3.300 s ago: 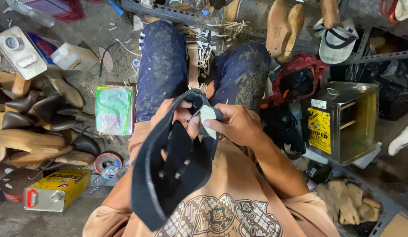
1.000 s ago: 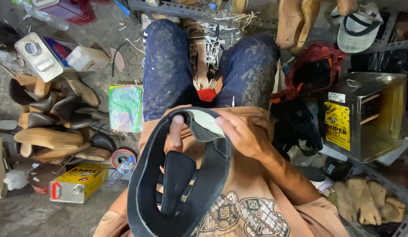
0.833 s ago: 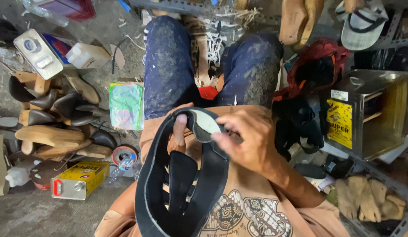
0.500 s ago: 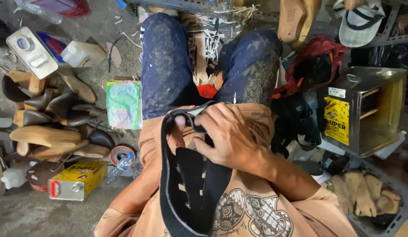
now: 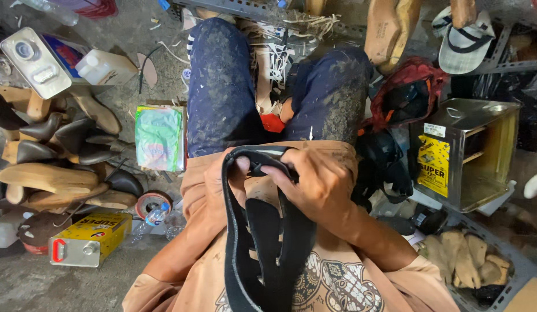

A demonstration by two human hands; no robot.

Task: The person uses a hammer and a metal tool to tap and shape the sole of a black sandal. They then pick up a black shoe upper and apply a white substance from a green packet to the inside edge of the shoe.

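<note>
A black shoe upper (image 5: 268, 242) with cut-out straps rests against my chest, turned nearly edge-on above my lap. My right hand (image 5: 314, 185) grips its top rim, fingers curled over the edge. My left hand (image 5: 233, 173) holds the same rim from the left, mostly hidden behind the black material, with only fingertips showing. My knees in stained dark blue trousers (image 5: 222, 86) stretch out ahead.
Wooden and dark shoe lasts (image 5: 54, 156) lie in a pile at left. A yellow metal can (image 5: 89, 237) and a tape roll (image 5: 150, 205) sit on the floor. A green packet (image 5: 158, 136) lies by my left knee. At right stands a cut-open metal tin (image 5: 470, 150) by a red bag (image 5: 407, 92).
The black upper has turned from its open face toward me to nearly edge-on. My right hand has slid over the top rim and covers more of it.
</note>
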